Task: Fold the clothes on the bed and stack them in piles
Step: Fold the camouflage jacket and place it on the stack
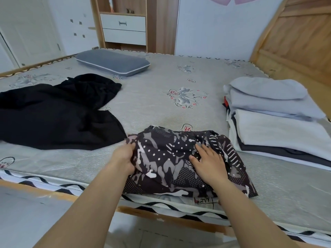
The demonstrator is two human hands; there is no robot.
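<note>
A dark patterned garment [168,163] with white dots and grey shapes lies partly folded near the front edge of the bed [161,104]. My left hand [123,158] grips its left edge, fingers tucked under the fabric. My right hand [208,161] lies flat on top of it with spread fingers. To the left, black clothes [57,113] are spread out unfolded. On the right side a stack of folded clothes [275,129] has white and dark pieces, and behind it sits a second folded pile of pale grey items [268,99].
A grey pillow [112,62] lies at the far side of the bed. A wooden headboard [295,42] rises at the right. A cabinet with white drawers [123,29] stands beyond the bed. The wooden bed frame [161,217] runs along the front.
</note>
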